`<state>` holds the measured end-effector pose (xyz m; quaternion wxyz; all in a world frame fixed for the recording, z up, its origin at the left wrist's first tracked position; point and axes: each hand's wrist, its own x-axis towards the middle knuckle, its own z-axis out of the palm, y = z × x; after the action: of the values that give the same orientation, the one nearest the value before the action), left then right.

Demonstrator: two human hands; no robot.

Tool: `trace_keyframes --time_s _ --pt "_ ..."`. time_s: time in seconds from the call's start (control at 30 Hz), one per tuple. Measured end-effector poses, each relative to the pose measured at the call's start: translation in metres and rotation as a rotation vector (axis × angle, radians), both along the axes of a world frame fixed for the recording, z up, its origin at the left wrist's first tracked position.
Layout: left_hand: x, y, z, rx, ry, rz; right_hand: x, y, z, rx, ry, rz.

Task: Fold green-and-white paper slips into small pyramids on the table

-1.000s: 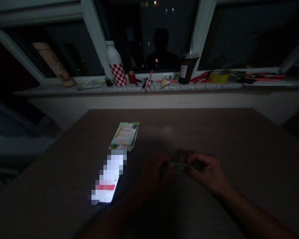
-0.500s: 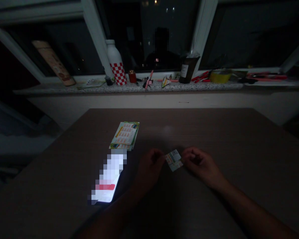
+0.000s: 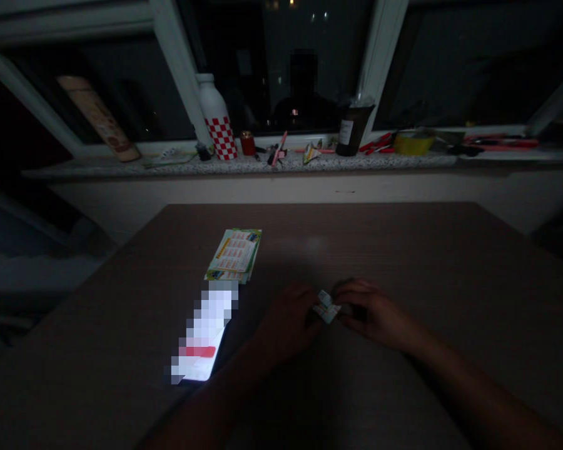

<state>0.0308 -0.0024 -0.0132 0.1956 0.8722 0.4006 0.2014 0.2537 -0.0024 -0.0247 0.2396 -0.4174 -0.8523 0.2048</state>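
A small folded piece of printed paper (image 3: 328, 310) is between my two hands, low over the dark table, with one flap standing up. My left hand (image 3: 288, 322) pinches its left edge, fingers bent and in shadow. On the opposite side my right hand (image 3: 373, 309) grips the paper between thumb and curled fingers. Fingertips cover parts of both edges. To the left lies a stack of printed cards (image 3: 237, 251) with yellow and orange panels. Just nearer than the stack rests a lit phone (image 3: 206, 331), its screen blurred out apart from a red bar.
The brown table (image 3: 403, 244) reaches to the wall under the window. On the stone sill (image 3: 263, 164) stand a white bottle with red checks (image 3: 221, 128), a tall tan cylinder (image 3: 98, 119), a small red jar (image 3: 247, 144), a dark labelled pouch (image 3: 351, 131) and a yellow container (image 3: 413, 144).
My hands have drawn closer together around the paper. Less of its printed face shows, and its upper flap looks narrower and more upright. The phone and card stack have stayed put.
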Motion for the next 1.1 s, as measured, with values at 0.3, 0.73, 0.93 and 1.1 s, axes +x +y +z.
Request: trace_keyframes --time_s 0.3,0.73,0.93,1.1 --pt "0.002 0.004 -0.002 0.021 0.088 -0.044 -0.007 0.000 0.001 0.022 -0.073 0.017" --pt "0.004 0.006 -0.005 0.033 0.145 0.085 -0.009 0.003 -0.006 0.043 -0.059 -0.053" --pt "0.006 0.005 -0.006 0.037 0.158 0.212 -0.012 0.005 -0.010 0.040 -0.080 -0.184" --pt "0.010 0.005 -0.010 0.047 0.178 0.325 -0.019 0.004 -0.010 0.027 -0.125 -0.292"
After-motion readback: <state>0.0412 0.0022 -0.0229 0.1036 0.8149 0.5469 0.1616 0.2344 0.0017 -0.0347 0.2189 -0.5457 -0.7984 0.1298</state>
